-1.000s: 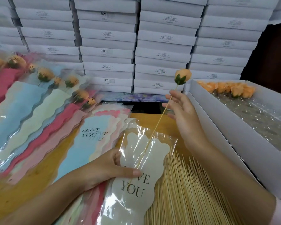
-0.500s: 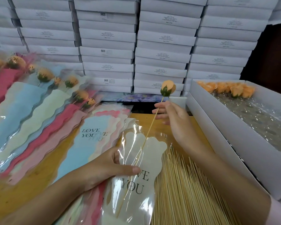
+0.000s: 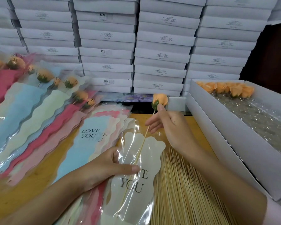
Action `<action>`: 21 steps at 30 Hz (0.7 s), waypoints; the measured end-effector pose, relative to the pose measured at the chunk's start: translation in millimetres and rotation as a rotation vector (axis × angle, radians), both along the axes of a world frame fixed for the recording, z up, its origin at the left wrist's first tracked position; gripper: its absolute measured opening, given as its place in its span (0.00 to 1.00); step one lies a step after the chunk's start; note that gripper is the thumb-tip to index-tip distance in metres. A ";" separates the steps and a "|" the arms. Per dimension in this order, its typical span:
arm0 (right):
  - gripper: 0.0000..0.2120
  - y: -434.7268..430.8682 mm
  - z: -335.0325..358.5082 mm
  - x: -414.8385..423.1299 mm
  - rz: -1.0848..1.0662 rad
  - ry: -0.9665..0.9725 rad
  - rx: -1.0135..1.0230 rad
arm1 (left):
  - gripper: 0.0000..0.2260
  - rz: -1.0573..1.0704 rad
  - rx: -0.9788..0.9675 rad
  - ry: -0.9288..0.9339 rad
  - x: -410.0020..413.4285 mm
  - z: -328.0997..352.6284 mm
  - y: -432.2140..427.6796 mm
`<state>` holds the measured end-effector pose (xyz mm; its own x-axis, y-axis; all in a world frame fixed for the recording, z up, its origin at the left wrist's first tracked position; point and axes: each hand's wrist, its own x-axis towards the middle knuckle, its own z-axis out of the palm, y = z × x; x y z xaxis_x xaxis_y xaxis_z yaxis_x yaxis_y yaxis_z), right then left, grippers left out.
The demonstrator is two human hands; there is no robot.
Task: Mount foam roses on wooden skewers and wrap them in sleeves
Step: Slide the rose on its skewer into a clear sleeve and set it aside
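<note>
An orange foam rose (image 3: 160,99) sits on top of a thin wooden skewer (image 3: 143,141). My right hand (image 3: 170,125) pinches the skewer just below the bloom. The skewer's lower part lies inside a cream "LOVE YOU" sleeve (image 3: 136,172) with a clear front. My left hand (image 3: 107,166) holds this sleeve at its left edge, thumb on top of the film. Under the sleeve's right side lies a pile of bare skewers (image 3: 185,192).
Empty sleeves in blue, pink and cream (image 3: 94,138) fan out on the wooden table (image 3: 22,189). Finished wrapped roses (image 3: 44,88) lie at the left. A white box (image 3: 221,135) with loose orange roses (image 3: 226,88) stands at the right. Stacked white boxes (image 3: 161,54) wall off the back.
My right hand has moved left and down, sliding the skewer deeper into the cream sleeve; the rose now sits lower. My left hand has kept its hold on the sleeve.
</note>
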<state>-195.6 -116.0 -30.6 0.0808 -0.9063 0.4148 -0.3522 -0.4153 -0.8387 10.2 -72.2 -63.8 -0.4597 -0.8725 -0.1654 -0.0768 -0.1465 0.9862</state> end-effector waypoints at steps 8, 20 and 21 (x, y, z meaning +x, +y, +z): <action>0.29 10.4 4.3 -1.5 -0.215 0.419 -0.196 | 0.16 -0.060 -0.037 0.038 1.6 -5.4 -5.0; 0.23 -8.5 0.7 -11.8 -0.227 -0.068 0.062 | 0.19 -0.112 -0.077 0.033 -0.7 -0.9 -3.3; 0.24 -9.6 -0.1 -11.6 -0.189 -0.117 0.105 | 0.17 -0.137 -0.083 0.036 -0.3 -0.4 -3.2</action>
